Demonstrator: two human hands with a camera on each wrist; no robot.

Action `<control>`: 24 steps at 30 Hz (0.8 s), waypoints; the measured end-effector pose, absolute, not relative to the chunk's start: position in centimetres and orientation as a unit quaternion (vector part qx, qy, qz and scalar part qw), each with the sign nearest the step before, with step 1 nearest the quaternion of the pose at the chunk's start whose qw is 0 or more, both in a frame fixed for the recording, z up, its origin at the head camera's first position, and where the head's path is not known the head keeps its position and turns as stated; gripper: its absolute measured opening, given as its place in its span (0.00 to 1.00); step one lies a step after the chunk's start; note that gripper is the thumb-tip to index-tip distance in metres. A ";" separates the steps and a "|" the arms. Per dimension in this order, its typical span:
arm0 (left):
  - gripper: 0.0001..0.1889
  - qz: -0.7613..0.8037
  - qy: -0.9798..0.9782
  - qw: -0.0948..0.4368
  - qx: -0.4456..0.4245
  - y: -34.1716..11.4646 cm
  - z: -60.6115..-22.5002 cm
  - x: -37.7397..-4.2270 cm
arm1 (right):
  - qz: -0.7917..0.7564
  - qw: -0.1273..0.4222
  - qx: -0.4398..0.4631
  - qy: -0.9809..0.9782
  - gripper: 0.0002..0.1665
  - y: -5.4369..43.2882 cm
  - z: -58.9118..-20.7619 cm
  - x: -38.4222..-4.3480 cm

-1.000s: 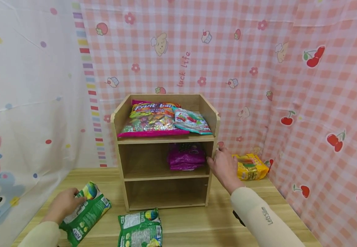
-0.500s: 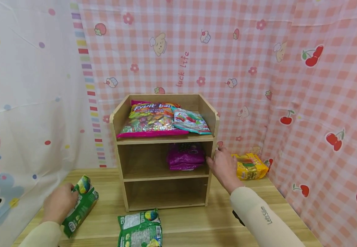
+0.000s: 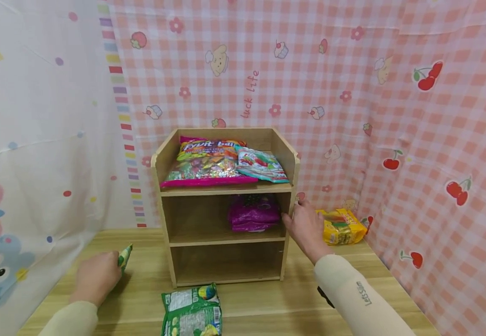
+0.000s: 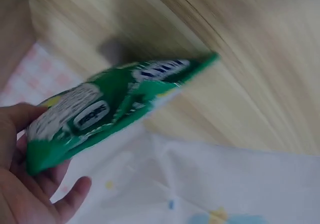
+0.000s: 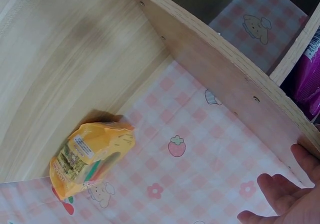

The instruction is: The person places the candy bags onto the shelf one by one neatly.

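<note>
My left hand (image 3: 98, 275) pinches a green snack bag (image 4: 110, 103) at one end, thumb on one face and fingers on the other. In the head view the hand hides most of the bag, and only its tip shows past the knuckles. My right hand (image 3: 306, 228) holds the right side of a small wooden shelf (image 3: 226, 190) near the middle level, thumb at the front edge and fingers along the outer face. In the right wrist view the other fingers (image 5: 272, 194) spread loosely beside the panel. A second green snack bag (image 3: 191, 310) lies flat before the shelf.
On the shelf's top lie a large fruit candy bag (image 3: 207, 163) and a smaller light-blue bag (image 3: 261, 164). A purple bag (image 3: 254, 214) sits at the right of the middle level. A yellow packet (image 3: 343, 227) rests behind my right hand, by the checked curtain (image 3: 331, 163).
My left hand has turned the green snack bag from showing its broad face to edge-on and moved it slightly right. My right hand stays on the shelf.
</note>
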State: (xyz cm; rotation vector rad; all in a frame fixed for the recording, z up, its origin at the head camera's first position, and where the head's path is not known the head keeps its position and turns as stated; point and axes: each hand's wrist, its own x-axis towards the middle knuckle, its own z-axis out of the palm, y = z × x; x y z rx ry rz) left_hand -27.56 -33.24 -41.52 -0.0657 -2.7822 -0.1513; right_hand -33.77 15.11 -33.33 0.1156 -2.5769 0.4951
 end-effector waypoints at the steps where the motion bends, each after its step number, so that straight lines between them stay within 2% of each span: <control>1: 0.09 -0.051 -0.984 0.170 -0.029 -32.8 -41.6 -27.6 | 0.183 0.254 0.042 -0.949 0.19 15.1 -33.3 -33.7; 10: 0.19 -0.102 -0.993 0.058 -0.019 -30.5 -42.3 -27.9 | 0.179 0.255 0.047 -0.949 0.20 15.0 -33.4 -33.6; 16: 0.20 -0.134 -0.989 0.050 0.025 -32.1 -41.8 -28.0 | 0.174 0.271 0.049 -0.946 0.21 14.9 -33.3 -33.7; 24: 0.32 -0.124 -0.991 -0.001 0.058 -34.1 -42.6 -27.4 | 0.176 0.271 0.049 -0.945 0.20 14.9 -33.3 -33.8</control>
